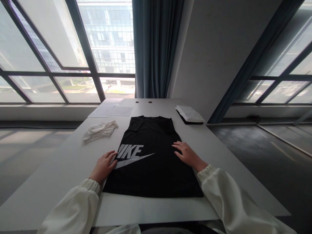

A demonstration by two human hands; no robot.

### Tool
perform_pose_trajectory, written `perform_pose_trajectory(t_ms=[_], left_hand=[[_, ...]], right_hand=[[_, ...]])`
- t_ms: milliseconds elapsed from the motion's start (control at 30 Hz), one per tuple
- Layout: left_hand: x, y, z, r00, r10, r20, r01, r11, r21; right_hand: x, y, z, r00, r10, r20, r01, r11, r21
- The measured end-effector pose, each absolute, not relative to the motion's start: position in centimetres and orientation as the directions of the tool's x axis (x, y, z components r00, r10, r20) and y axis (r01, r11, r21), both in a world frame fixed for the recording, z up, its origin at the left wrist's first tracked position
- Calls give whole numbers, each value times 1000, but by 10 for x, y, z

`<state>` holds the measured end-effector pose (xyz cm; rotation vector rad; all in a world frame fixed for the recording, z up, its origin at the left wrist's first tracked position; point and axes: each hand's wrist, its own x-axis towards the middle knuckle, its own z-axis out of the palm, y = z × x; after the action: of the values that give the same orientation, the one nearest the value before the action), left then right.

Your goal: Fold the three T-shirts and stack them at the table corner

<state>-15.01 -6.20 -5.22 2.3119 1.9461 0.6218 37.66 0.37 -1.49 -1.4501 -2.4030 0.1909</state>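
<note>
A black T-shirt [158, 175] with a large white NIKE print lies flat on the white table, its collar away from me and its hem near the front edge. Its sides look folded in, and no sleeves stick out. My left hand [103, 165] rests at the shirt's left edge beside the print, fingers stretched out. On the right side of the shirt, my right hand [186, 153] lies flat with its fingers spread. Neither hand grips any cloth.
On the white table [68, 169], a crumpled white cloth [100, 130] lies to the left. Paper sheets [120, 110] are at the back left. A stack with white packaging on top [190, 113] and something black beneath stands at the back right. A blue curtain [156, 48] hangs beyond the far edge.
</note>
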Motion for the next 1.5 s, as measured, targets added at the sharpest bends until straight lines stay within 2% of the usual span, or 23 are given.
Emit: perform_pose_trajectory(t_ms=[67, 133, 267, 467, 700, 833, 967, 1133, 1233, 1400, 1500], left_hand=[[-150, -62, -51, 124, 957, 262, 934, -202, 295], [-150, -62, -50, 126, 960, 251, 935, -199, 295], [-149, -64, -48, 116, 969, 220, 936, -181, 303], [-148, -66, -50, 116, 965, 235, 928, -190, 321], [-148, -66, -50, 109, 965, 240, 924, -187, 333], [-148, -66, -48, 98, 967, 236, 915, -180, 360], [-148, -65, -50, 76, 966, 247, 909, -169, 380], [-148, -63, -53, 75, 962, 263, 897, -180, 403], [-148, -62, -52, 79, 957, 278, 885, -196, 422], [-146, -62, -44, 92, 953, 287, 854, -224, 469], [-143, -63, -38, 75, 970, 232, 834, -189, 518]], right_hand=[[362, 39, -9, -461, 875, 149, 839, 484, -248], [347, 74, -10, -413, 906, 94, 879, 423, -218], [327, 117, -30, -280, 951, 132, 931, 302, -206], [328, 128, -63, -279, 956, 87, 945, 290, -155], [333, 128, -65, -284, 957, 58, 947, 290, -139], [334, 128, -67, -287, 946, 150, 932, 312, -184], [343, 130, -63, -309, 917, 252, 883, 375, -282], [389, 110, -55, -313, 882, 352, 805, 443, -395], [434, 70, -63, -216, 890, 401, 800, 397, -450], [483, -4, -84, 19, 936, 352, 817, 189, -545], [477, -23, -81, -46, 932, 359, 821, 240, -518]])
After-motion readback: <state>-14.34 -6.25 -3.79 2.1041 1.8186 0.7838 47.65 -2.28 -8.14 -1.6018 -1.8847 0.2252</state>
